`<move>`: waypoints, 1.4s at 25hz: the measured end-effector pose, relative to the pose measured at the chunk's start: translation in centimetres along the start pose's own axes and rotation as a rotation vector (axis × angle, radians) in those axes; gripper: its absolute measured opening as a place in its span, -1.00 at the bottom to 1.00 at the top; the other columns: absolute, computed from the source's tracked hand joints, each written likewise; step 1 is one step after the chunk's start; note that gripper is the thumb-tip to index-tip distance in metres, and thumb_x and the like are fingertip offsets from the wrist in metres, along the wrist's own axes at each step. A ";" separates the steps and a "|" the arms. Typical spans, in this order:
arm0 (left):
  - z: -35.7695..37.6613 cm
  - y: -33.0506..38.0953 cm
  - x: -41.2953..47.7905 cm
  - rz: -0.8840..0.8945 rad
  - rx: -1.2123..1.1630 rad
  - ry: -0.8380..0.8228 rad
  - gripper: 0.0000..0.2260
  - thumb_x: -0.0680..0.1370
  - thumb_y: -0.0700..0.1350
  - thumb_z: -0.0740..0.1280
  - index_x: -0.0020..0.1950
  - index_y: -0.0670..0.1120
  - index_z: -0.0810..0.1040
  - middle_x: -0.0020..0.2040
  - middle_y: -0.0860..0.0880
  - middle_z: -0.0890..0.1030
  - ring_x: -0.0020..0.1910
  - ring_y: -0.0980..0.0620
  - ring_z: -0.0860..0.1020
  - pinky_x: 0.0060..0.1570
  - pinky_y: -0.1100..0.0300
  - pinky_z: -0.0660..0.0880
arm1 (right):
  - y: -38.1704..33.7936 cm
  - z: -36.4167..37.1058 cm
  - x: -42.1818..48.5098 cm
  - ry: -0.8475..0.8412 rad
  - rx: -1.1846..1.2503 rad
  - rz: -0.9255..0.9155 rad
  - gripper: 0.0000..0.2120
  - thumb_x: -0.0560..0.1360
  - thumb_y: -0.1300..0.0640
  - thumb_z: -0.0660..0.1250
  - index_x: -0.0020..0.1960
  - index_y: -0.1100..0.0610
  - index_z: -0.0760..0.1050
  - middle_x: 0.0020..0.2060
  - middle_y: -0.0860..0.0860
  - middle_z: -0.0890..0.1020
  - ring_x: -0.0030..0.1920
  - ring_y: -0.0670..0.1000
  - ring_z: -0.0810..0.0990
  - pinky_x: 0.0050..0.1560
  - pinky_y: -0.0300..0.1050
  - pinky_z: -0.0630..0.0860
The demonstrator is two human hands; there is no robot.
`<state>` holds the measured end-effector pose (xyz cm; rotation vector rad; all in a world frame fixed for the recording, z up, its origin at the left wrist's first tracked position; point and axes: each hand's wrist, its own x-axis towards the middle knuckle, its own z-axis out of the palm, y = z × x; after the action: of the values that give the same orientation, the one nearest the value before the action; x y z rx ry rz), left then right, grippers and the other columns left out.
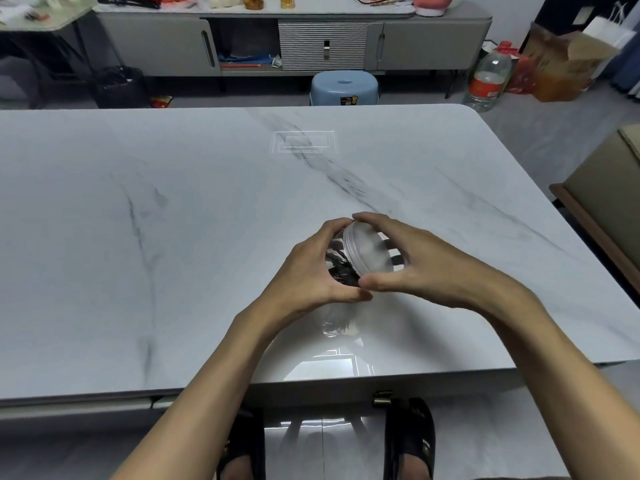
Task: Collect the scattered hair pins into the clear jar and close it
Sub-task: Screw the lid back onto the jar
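Observation:
I hold a clear jar (341, 263) tilted above the white marble table (207, 237), near its front edge. Dark hair pins (343, 271) lie bunched inside it. My left hand (311, 271) wraps around the jar's body from the left. A frosted round lid (369, 249) sits on the jar's mouth and faces up and to the right. My right hand (415, 261) grips the lid's rim, fingers over the top and thumb underneath. I see no loose pins on the table.
A blue stool (344, 86) stands beyond the table's far edge, in front of a grey sideboard (294, 39). A large plastic bottle (488, 79) and a cardboard box (568, 69) sit on the floor at the far right. A chair (602, 202) stands by the right side.

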<state>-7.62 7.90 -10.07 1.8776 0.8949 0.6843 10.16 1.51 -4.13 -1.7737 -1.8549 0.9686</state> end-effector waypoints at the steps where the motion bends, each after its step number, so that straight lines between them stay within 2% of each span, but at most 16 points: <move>1: 0.1 0.0 0.0 0.002 0.008 -0.001 -0.22 0.17 -0.07 0.62 0.34 0.13 0.40 0.12 0.15 0.60 0.12 0.15 0.58 0.09 0.05 0.55 | 0.2 0.1 0.1 0.034 -0.015 0.022 -0.29 0.28 -0.26 0.45 0.37 -0.27 0.28 0.20 -0.18 0.52 0.11 -0.15 0.55 0.15 -0.05 0.53; 4: 0.4 0.0 -0.3 0.009 0.027 -0.003 -0.23 0.15 -0.03 0.60 0.32 0.16 0.40 0.10 0.14 0.60 0.08 0.18 0.58 0.03 0.16 0.56 | 0.2 1.4 0.4 0.186 -0.148 0.188 -0.28 0.19 -0.57 0.21 0.20 -0.15 0.40 -0.08 -0.08 0.62 -0.15 -0.05 0.63 -0.06 0.02 0.57; 6: 0.6 0.0 -0.3 -0.004 0.014 -0.029 -0.24 0.15 0.00 0.60 0.30 0.18 0.41 0.08 0.14 0.61 0.01 0.19 0.61 -0.03 0.25 0.55 | 0.3 1.6 0.7 0.244 -0.230 0.255 -0.19 0.18 -0.63 0.09 0.14 -0.07 0.44 -0.12 -0.07 0.61 -0.16 -0.03 0.62 -0.13 -0.02 0.54; 9: 0.6 0.1 -0.1 -0.024 -0.013 -0.047 -0.27 0.15 -0.03 0.60 0.27 0.19 0.43 0.05 0.14 0.63 0.00 0.17 0.62 -0.01 0.18 0.57 | 0.5 0.9 0.6 0.117 -0.063 0.145 -0.15 0.22 -0.51 0.24 0.39 -0.10 0.31 0.20 -0.13 0.51 0.14 -0.08 0.52 0.07 -0.10 0.47; 10: 0.5 0.1 -0.1 -0.032 -0.021 -0.039 -0.27 0.14 -0.03 0.60 0.26 0.19 0.43 0.04 0.14 0.64 0.00 0.16 0.62 -0.02 0.15 0.58 | 0.5 0.8 0.5 0.087 -0.046 0.094 -0.17 0.23 -0.43 0.31 0.42 -0.13 0.27 0.23 -0.14 0.48 0.18 -0.09 0.49 0.10 -0.12 0.45; 12: 0.5 0.0 -0.1 -0.043 -0.029 -0.024 -0.27 0.13 -0.03 0.60 0.25 0.19 0.45 0.02 0.13 0.65 -0.03 0.14 0.64 -0.04 0.11 0.59 | 0.6 1.0 0.5 0.118 -0.066 0.050 -0.25 0.23 -0.32 0.38 0.37 -0.17 0.31 0.17 -0.13 0.51 0.14 -0.10 0.50 0.08 -0.12 0.48; 15: 0.8 0.0 -0.3 -0.057 -0.020 0.002 -0.29 0.12 -0.04 0.61 0.23 0.20 0.46 0.00 0.14 0.65 -0.06 0.14 0.65 -0.07 0.08 0.60 | 0.3 1.5 0.4 0.177 -0.092 0.046 -0.31 0.19 -0.32 0.38 0.29 -0.20 0.37 0.07 -0.11 0.54 0.08 -0.07 0.51 0.05 -0.06 0.51; 18: 1.3 0.3 -0.3 -0.032 -0.016 0.034 -0.30 0.12 -0.03 0.61 0.21 0.21 0.45 -0.03 0.18 0.64 -0.08 0.20 0.64 -0.16 0.23 0.57 | 0.2 1.4 0.3 0.212 -0.076 0.086 -0.29 0.16 -0.34 0.34 0.29 -0.22 0.35 0.07 -0.10 0.53 0.07 -0.04 0.51 0.04 -0.04 0.52; 21: 3.0 1.1 -0.4 -0.019 -0.021 0.034 -0.32 0.15 -0.02 0.61 0.20 0.23 0.44 -0.04 0.25 0.62 -0.10 0.25 0.62 -0.24 0.42 0.48 | 0.8 1.3 -0.3 0.261 -0.129 0.138 -0.30 0.20 -0.31 0.35 0.30 -0.18 0.35 0.06 -0.07 0.52 0.05 -0.01 0.51 -0.07 -0.08 0.50; 23: 4.6 2.1 -0.2 -0.029 0.106 -0.003 -0.30 0.16 0.10 0.57 0.24 0.25 0.38 0.00 0.29 0.60 -0.06 0.27 0.59 -0.21 0.38 0.46 | 1.9 0.8 -1.5 0.279 -0.130 0.197 -0.30 0.23 -0.29 0.36 0.33 -0.17 0.33 0.10 -0.03 0.49 0.06 0.02 0.51 -0.14 -0.11 0.47; 24: 5.4 2.6 -0.1 -0.029 0.239 -0.041 -0.26 0.18 0.17 0.54 0.30 0.25 0.33 0.10 0.29 0.58 0.02 0.25 0.57 -0.15 0.31 0.45 | 2.8 0.4 -2.4 0.288 -0.133 0.238 -0.29 0.25 -0.27 0.35 0.36 -0.16 0.30 0.14 0.00 0.46 0.08 0.06 0.52 -0.13 -0.11 0.46; 26: 6.6 2.7 0.6 -0.045 0.541 -0.167 -0.14 0.26 0.20 0.51 0.48 0.12 0.20 0.40 0.10 0.42 0.30 0.02 0.45 0.06 0.17 0.41 | 5.2 -1.2 -4.5 0.318 -0.170 0.342 -0.27 0.29 -0.23 0.36 0.41 -0.13 0.24 0.23 0.07 0.39 0.17 0.14 0.51 0.00 -0.06 0.45; 27: 7.1 2.8 0.9 -0.078 0.657 -0.231 -0.11 0.31 0.19 0.50 0.53 0.04 0.15 0.47 -0.01 0.33 0.37 -0.07 0.37 0.17 0.10 0.39 | 6.7 -2.3 -5.8 0.350 -0.200 0.394 -0.26 0.30 -0.21 0.37 0.42 -0.12 0.23 0.25 0.09 0.37 0.20 0.17 0.50 0.07 -0.02 0.45; 29: 7.9 2.8 1.1 -0.164 0.825 -0.342 -0.16 0.37 0.20 0.46 0.52 -0.04 0.14 0.45 -0.12 0.28 0.38 -0.18 0.31 0.27 0.00 0.34 | 10.0 -4.6 -8.5 0.423 -0.246 0.487 -0.24 0.31 -0.15 0.40 0.44 -0.08 0.21 0.28 0.12 0.34 0.25 0.19 0.46 0.15 0.02 0.44; 31: 8.6 2.6 1.2 -0.242 0.925 -0.424 -0.24 0.40 0.23 0.40 0.46 -0.05 0.20 0.40 -0.16 0.27 0.37 -0.23 0.26 0.25 -0.04 0.33 | 13.2 -6.7 -10.6 0.468 -0.286 0.571 -0.21 0.30 -0.10 0.41 0.46 -0.04 0.20 0.29 0.13 0.33 0.28 0.18 0.42 0.11 0.03 0.45; 35: 9.0 2.7 1.0 -0.260 0.977 -0.450 -0.32 0.41 0.26 0.35 0.40 -0.05 0.24 0.38 -0.17 0.25 0.38 -0.25 0.22 0.22 -0.06 0.33 | 16.6 -8.4 -13.1 0.457 -0.318 0.687 -0.19 0.29 -0.09 0.38 0.48 0.00 0.19 0.28 0.13 0.32 0.26 0.17 0.40 0.00 0.00 0.45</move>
<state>0.60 3.34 -11.39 2.5179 1.2490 -0.4362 29.30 -10.25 -7.89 -2.6416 -1.1671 0.3996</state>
